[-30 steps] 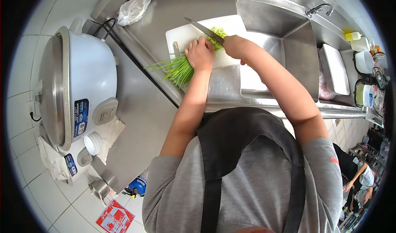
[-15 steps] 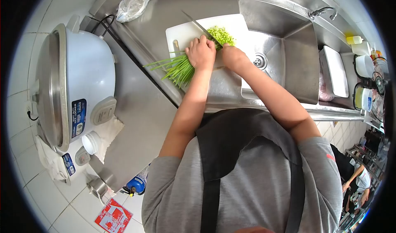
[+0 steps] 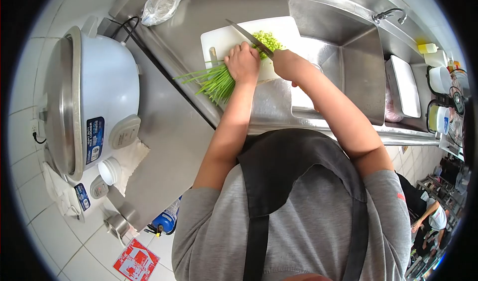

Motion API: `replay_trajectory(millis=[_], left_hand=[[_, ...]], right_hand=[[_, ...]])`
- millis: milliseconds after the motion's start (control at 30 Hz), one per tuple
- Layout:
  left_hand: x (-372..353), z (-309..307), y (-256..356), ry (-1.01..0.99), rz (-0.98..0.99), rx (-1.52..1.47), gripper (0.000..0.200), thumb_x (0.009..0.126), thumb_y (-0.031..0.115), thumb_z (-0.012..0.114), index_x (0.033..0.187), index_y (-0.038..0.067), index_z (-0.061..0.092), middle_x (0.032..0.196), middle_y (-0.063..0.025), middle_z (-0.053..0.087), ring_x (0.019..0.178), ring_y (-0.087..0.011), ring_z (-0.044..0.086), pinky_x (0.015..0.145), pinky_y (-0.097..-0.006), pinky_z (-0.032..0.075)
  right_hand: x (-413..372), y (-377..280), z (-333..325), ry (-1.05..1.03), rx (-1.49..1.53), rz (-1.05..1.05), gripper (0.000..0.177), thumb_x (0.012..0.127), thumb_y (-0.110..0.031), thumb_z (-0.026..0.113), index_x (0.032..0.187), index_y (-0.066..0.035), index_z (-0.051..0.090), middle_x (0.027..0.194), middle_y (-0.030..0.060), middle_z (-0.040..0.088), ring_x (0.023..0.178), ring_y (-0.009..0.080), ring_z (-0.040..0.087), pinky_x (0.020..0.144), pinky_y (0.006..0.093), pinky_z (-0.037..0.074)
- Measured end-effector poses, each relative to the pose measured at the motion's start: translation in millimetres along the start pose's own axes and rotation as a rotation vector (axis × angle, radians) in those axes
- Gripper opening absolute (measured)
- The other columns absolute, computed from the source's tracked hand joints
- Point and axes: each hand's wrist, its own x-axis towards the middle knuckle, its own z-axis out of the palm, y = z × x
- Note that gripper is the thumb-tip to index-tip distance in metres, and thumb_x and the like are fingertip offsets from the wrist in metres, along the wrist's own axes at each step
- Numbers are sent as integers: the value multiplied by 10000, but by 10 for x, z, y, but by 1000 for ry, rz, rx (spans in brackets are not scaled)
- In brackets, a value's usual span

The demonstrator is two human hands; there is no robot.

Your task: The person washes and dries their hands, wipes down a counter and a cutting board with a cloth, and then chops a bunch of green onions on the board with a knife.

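Note:
My left hand presses down on a bundle of spring onions, its fingers curled over the cut end. The long green stalks stick out toward the lower left, past the edge of the white cutting board. In my right hand is a knife, gripped by the handle, which the fingers hide. Its blade points to the upper left, just beyond my left fingertips. Chopped spring onion lies in a pale green heap beside the blade, partly behind it.
The board lies on a steel counter and reaches the sink basin, with a faucet behind. A plastic bag lies at the back left. A large rice cooker stands at far left. A white tray leans right of the basin.
My right hand has moved a little to the right and drawn the knife back with it; more of the blade shows over the chopped heap. My left hand stays on the stalks.

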Motion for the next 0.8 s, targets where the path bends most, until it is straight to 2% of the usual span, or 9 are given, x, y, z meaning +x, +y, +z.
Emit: replay_trajectory(millis=[67,133,167,267,333,433,667,767,800], left_hand=[[5,-7,-2,-5,18,-1,135,769,214,521,774,84,556,801,-75,590,831,-250,553,721,-416,373],[-14,-9,-14,-15,18,12,138,771,212,520,778,79,555,807,-75,593,837,-250,554,733,-414,376],[23,-17,1,-11,18,23,141,773,210,519,781,74,553,814,-76,597,843,-250,556,744,-413,378],[15,-42,6,-31,11,11,149,804,190,478,778,58,541,824,-85,609,853,-263,566,750,-422,398],[42,-30,10,-21,20,2,137,806,183,483,784,61,541,823,-83,609,854,-262,566,748,-417,400],[11,-24,-2,-25,7,11,127,800,178,493,785,62,540,825,-81,610,855,-260,567,748,-418,400],[7,-21,8,-49,-9,12,148,778,196,513,799,55,551,833,-83,609,860,-249,558,750,-415,386],[18,1,-8,-28,-4,14,155,782,201,500,796,56,551,833,-85,612,859,-248,559,752,-417,387],[11,6,-4,-21,2,8,158,783,203,495,795,56,551,831,-86,613,859,-248,560,752,-418,388]], right_hand=[[23,4,28,10,11,3,279,818,-6,350,991,90,547,857,244,626,660,332,648,556,403,528],[583,343,561,310,-133,-226,249,832,-36,372,992,54,540,891,246,626,805,344,640,692,404,520],[546,294,579,333,-97,-157,230,838,-67,399,978,25,555,917,235,627,895,345,616,784,400,492],[456,188,378,184,-85,-107,236,840,-86,401,987,16,555,931,225,628,898,348,614,789,403,489],[354,98,108,186,-53,-115,247,834,-62,394,982,37,565,906,212,636,802,337,641,699,407,518],[99,-129,-201,-51,-59,18,271,800,14,378,956,98,583,824,209,622,567,275,634,474,379,512],[-37,-79,-10,-74,-81,29,274,795,17,383,966,86,586,825,220,629,611,303,644,507,396,519],[86,23,163,48,-35,-4,254,815,-18,393,974,66,572,870,231,634,693,330,650,585,402,528],[337,194,378,200,-113,-138,245,827,-40,397,984,55,558,886,235,633,732,338,647,628,399,526]])
